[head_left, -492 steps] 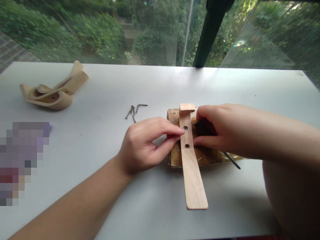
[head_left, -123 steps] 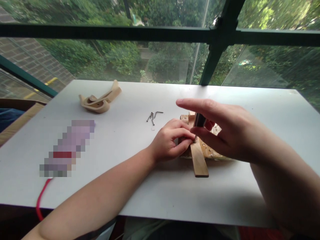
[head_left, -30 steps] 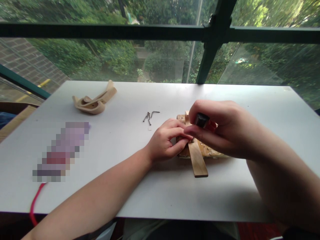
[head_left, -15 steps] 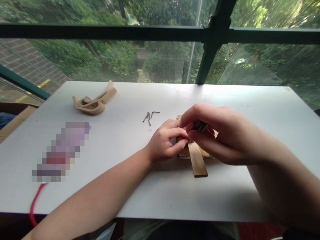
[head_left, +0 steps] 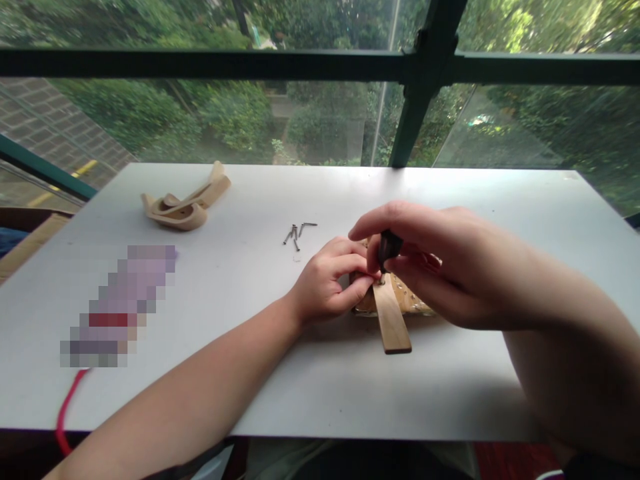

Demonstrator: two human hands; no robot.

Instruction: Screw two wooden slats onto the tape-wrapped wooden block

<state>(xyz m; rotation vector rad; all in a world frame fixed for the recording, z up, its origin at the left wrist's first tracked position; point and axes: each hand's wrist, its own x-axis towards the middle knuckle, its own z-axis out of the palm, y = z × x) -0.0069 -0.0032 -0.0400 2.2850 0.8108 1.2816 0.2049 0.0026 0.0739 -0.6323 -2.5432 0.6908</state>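
One strip (head_left: 393,321), left hand (head_left: 333,277) touching, tabletop's front edge (head_left: 350,437) well apart

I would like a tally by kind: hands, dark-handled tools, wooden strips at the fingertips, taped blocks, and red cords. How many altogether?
Hands, left hand and right hand: 2
Dark-handled tool: 1
Wooden strip: 1
Taped block: 1
Red cord: 1
Total: 6

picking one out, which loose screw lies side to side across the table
The far-right screw; it runs left to right, while the other screws slant toward the window.
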